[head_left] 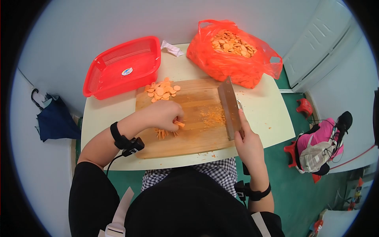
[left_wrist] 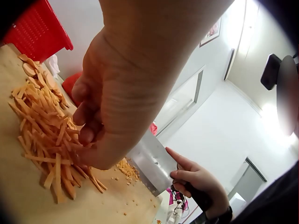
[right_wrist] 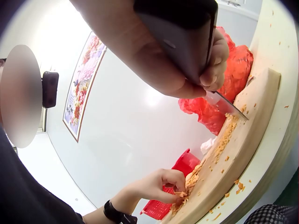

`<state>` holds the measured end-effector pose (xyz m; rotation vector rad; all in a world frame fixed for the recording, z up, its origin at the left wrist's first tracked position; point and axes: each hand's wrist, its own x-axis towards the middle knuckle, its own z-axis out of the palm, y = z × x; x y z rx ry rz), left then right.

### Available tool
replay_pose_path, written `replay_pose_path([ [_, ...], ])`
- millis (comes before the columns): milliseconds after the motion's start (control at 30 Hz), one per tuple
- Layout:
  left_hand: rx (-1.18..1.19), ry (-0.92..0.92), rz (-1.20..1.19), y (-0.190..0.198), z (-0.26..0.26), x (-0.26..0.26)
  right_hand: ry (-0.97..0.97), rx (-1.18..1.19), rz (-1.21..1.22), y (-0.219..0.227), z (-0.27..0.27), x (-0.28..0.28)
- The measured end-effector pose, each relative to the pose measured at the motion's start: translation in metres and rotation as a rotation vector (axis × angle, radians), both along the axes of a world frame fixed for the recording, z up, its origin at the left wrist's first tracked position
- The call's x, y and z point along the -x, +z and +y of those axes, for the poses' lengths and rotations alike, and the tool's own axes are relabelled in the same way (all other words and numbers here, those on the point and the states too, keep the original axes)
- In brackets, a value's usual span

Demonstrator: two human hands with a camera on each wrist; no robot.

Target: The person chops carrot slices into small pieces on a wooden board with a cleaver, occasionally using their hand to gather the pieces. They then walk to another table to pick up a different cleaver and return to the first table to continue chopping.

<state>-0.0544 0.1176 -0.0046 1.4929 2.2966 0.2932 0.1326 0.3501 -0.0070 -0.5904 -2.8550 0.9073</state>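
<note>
Pale walls [head_left: 110, 23] and a green floor [head_left: 282, 173] surround a cream table [head_left: 270, 114] in the head view, a blue umbrella [head_left: 59, 120] at 9 o'clock. On the table lies a wooden board [head_left: 189, 144], with a red basket [head_left: 104, 73] at 11 o'clock and a red bag [head_left: 201, 59] of orange slices at 1 o'clock. Round slices [head_left: 160, 91] sit at the board's 11 o'clock corner; cut strips [head_left: 161, 134] lie toward 8 o'clock, beneath the left hand [head_left: 167, 114], whose curled fingers grasp a few. At the board's 3 o'clock side, the right hand [head_left: 249, 148] grips the cleaver [head_left: 229, 106], index finger along its spine, orange crumbs [head_left: 213, 116] beside the blade. From the left wrist, the strips heap at 9 o'clock against the left hand's bent fingers; the cleaver shows at 5 o'clock. Seen from the right wrist, the blade meets the board at 3 o'clock, while the left hand pinches strips at 6 o'clock; a framed flower picture [right_wrist: 84, 86] hangs at 10 o'clock.
</note>
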Motion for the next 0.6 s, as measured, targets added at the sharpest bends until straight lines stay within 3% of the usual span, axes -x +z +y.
replay_pose_path([
  [167, -0.133, 0.139, -0.077, -0.003, 0.042, -0.007, 0.012, -0.058, -0.002, -0.003, 0.001, 0.001],
  [267, -0.163, 0.098, -0.175, -0.015, 0.057, -0.006, 0.015, -0.096, -0.004, -0.004, -0.001, 0.002],
  [600, -0.318, 0.152, -0.150, -0.030, 0.043, -0.005, 0.042, -0.122, 0.036, -0.005, 0.000, 0.001],
])
